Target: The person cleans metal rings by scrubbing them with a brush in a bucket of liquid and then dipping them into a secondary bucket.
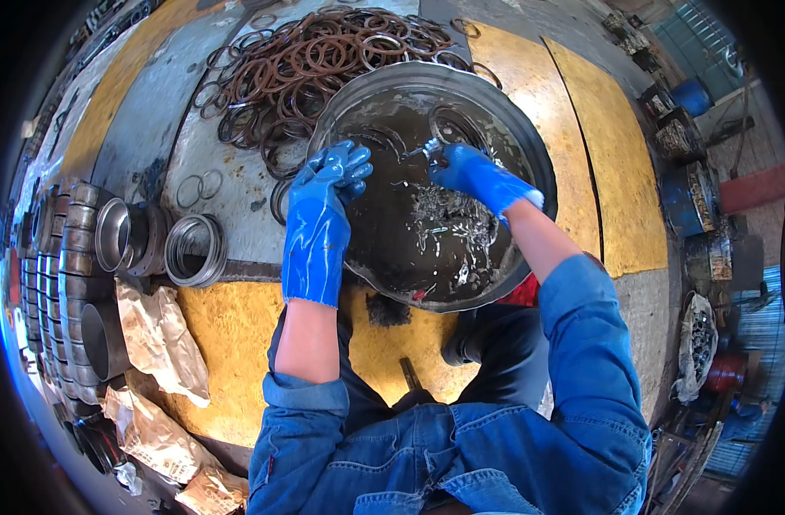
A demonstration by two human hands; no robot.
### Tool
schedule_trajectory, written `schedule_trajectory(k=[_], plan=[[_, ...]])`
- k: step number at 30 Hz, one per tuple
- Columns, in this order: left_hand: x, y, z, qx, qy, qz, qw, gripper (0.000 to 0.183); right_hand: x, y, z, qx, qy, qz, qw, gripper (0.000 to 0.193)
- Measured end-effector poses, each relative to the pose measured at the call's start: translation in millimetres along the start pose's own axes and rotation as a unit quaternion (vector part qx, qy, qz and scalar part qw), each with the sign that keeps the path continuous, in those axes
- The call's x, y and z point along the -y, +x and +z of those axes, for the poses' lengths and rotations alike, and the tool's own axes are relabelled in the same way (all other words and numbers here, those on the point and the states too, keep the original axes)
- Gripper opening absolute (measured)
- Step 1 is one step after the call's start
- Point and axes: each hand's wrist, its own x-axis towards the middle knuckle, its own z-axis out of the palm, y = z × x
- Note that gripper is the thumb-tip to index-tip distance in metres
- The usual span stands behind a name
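Both my hands wear wet blue rubber gloves over a wide metal basin [543,172] of dark, murky liquid. My left hand [328,176] is at the basin's left side, its fingers curled together; what they hold, if anything, is hidden. My right hand [470,174] reaches over the middle with its fingers closed. A small bluish-white tuft [432,149] shows at its fingertips, too unclear to name. Dark metal rings [451,120] lie partly in the liquid just beyond the right hand. Another ring [384,136] shows as an arc between my hands. Pale foam floats nearer me.
A large heap of rusty metal rings [324,60] lies beyond the basin, to its left. Loose thin rings [189,190], a stack of cleaner rings [195,251] and stacked metal cylinders [83,232] stand left. Brown paper [161,339] lies nearby. Drums [691,97] line the right.
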Motion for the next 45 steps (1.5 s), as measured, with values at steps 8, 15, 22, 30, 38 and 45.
schedule_trajectory(k=[8,15,22,30,38,45], plan=[[14.4,-11.0,24.4,0.016,0.097,-0.046,0.994,0.033,-13.0,80.9,36.2,0.047,-0.241,0.051,0.968,0.026],[16.8,-17.0,34.9,0.026,0.177,-0.057,0.982,0.028,-16.6,67.6,27.7,-0.104,-0.209,0.078,0.969,0.027],[37.2,-31.2,63.3,0.072,0.336,0.024,0.939,0.025,-86.1,-45.6,6.3,-0.01,0.419,-0.021,0.908,0.043],[105.9,-10.2,-28.2,0.245,0.434,0.125,0.858,0.026,-196.6,-233.9,-39.5,-0.054,0.283,0.165,0.943,0.05],[138.6,-83.4,10.8,0.182,0.618,-0.05,0.763,0.028,-325.2,-370.6,56.6,0.025,0.401,0.364,0.84,0.043],[136.9,-87.4,2.2,0.185,0.703,-0.046,0.685,0.028,-323.3,-331.5,135.6,0.114,0.452,0.452,0.761,0.051]])
